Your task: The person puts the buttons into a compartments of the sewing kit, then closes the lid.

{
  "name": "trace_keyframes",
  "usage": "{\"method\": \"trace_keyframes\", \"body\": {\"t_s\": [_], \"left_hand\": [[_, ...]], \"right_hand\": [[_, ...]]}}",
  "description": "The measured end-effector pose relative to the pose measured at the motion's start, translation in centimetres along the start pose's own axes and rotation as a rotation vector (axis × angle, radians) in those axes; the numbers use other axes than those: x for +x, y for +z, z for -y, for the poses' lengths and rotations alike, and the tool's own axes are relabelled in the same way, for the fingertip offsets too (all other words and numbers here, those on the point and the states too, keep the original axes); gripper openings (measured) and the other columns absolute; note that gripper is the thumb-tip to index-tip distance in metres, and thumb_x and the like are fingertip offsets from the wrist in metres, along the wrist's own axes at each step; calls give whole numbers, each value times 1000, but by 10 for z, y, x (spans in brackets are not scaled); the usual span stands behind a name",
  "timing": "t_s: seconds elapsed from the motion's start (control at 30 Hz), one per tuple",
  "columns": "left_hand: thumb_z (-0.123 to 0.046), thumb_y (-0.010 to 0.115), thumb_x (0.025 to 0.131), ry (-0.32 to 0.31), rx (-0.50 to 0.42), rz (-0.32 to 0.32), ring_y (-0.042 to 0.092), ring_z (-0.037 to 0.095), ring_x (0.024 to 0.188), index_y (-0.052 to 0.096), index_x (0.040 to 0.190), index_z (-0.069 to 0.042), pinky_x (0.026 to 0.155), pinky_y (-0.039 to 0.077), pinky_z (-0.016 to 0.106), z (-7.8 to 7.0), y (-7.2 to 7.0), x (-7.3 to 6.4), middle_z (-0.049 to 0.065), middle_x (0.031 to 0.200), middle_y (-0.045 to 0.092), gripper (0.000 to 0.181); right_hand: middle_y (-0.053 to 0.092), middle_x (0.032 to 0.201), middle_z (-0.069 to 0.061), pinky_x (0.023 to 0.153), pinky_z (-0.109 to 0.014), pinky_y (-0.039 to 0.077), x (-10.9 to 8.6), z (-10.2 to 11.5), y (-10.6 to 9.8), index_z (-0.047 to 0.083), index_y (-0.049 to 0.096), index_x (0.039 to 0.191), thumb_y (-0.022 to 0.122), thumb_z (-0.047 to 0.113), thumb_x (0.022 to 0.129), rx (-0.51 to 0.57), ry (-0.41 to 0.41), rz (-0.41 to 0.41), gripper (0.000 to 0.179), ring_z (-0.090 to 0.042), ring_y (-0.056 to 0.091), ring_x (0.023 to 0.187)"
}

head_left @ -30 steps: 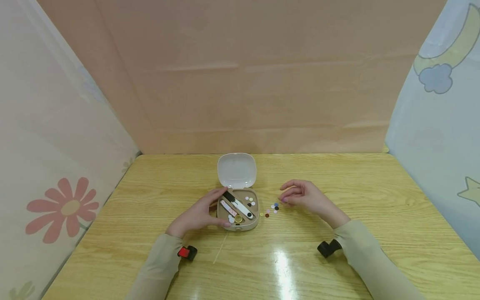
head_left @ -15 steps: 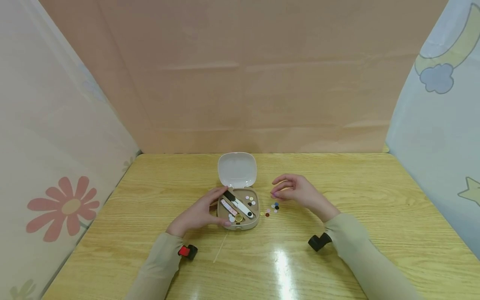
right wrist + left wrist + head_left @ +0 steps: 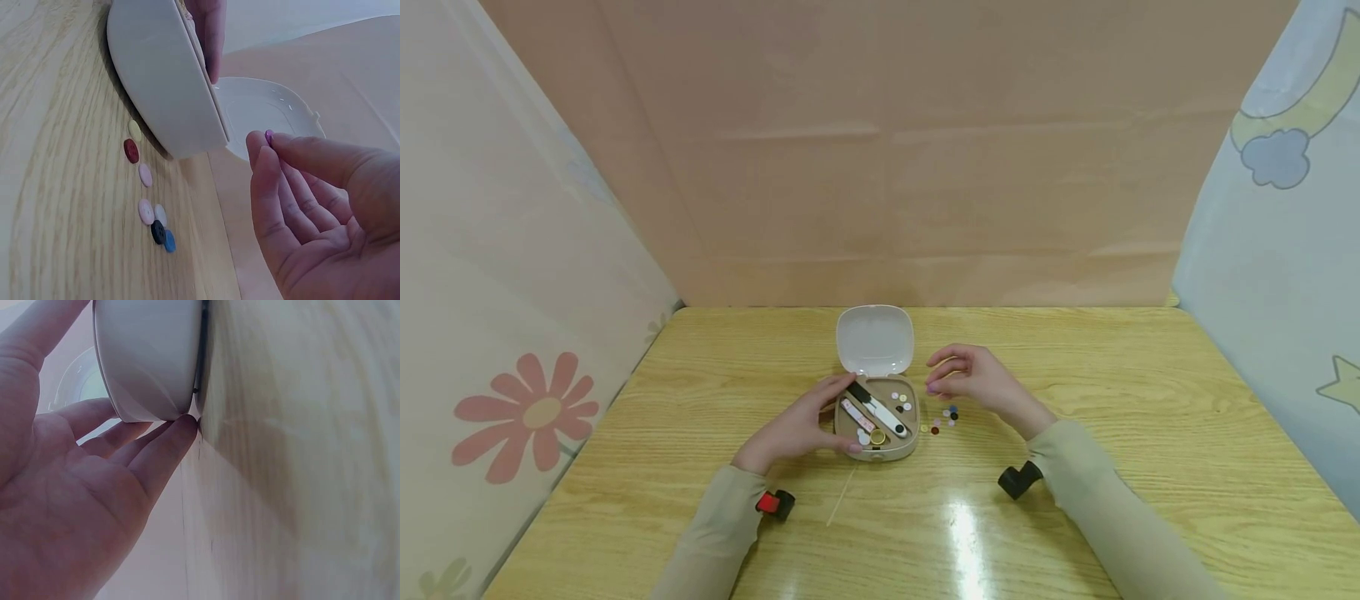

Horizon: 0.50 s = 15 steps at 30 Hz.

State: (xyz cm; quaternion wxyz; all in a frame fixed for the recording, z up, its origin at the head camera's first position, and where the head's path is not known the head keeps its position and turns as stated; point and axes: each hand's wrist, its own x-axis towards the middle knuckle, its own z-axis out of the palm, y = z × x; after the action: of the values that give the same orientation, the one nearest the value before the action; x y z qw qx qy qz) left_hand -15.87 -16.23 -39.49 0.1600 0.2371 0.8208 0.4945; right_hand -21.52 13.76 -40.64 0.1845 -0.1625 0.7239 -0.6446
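Observation:
An opened sewing box (image 3: 913, 392) stands in the middle of the table, its white lid (image 3: 875, 342) tipped back. My left hand (image 3: 792, 427) holds the box from the left, thumb at the front edge, other fingers against its side and back. Above the table just right of the box, my right hand (image 3: 973, 379) pinches a small purple button (image 3: 269, 137) between thumb and forefinger. Inside the box are a white tool with a black end (image 3: 886, 416), a pink patterned strip (image 3: 858, 415), a gold ring-shaped piece (image 3: 877, 437) and several buttons (image 3: 901, 407) in the right compartment.
Several loose buttons lie on the wooden table (image 3: 1037, 533) beside the box, among them a dark red button (image 3: 131, 150), a black button (image 3: 158, 232) and a blue button (image 3: 169, 241). A thin pale strand (image 3: 841, 497) lies in front. Fabric walls (image 3: 880, 167) enclose the table.
My right hand has moved left from above the loose buttons toward the box, with the purple button pinched in it. The left hand stays on the box.

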Motion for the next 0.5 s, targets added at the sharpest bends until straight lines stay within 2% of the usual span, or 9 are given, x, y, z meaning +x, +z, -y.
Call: {"method": "trace_keyframes", "body": {"t_s": [0.17,0.4,0.5], "left_hand": [[-11,84,74,1,-3,2,28,32,136,24,150,0,109,31,47,0,0,0,19,152,24,97],[-11,84,73,-5,1,-5,27,32,137,25,150,0,109,31,48,0,0,0,18,152,23,97],[-11,84,73,-6,1,-9,26,33,137,26,150,0,109,30,49,0,1,0,18,153,23,96]], "right_hand": [[64,103,-29,81,-51,53,4,2,5,-14,50,121,69,-1,85,-37,-12,-2,42,-27,68,88],[69,96,-19,78,-32,55,10,2,15,-11,55,117,74,0,81,-90,-28,-5,42,-31,67,89],[69,94,-19,79,-31,55,13,2,20,-11,56,115,74,-3,80,-83,-33,-3,39,-31,67,87]]}}
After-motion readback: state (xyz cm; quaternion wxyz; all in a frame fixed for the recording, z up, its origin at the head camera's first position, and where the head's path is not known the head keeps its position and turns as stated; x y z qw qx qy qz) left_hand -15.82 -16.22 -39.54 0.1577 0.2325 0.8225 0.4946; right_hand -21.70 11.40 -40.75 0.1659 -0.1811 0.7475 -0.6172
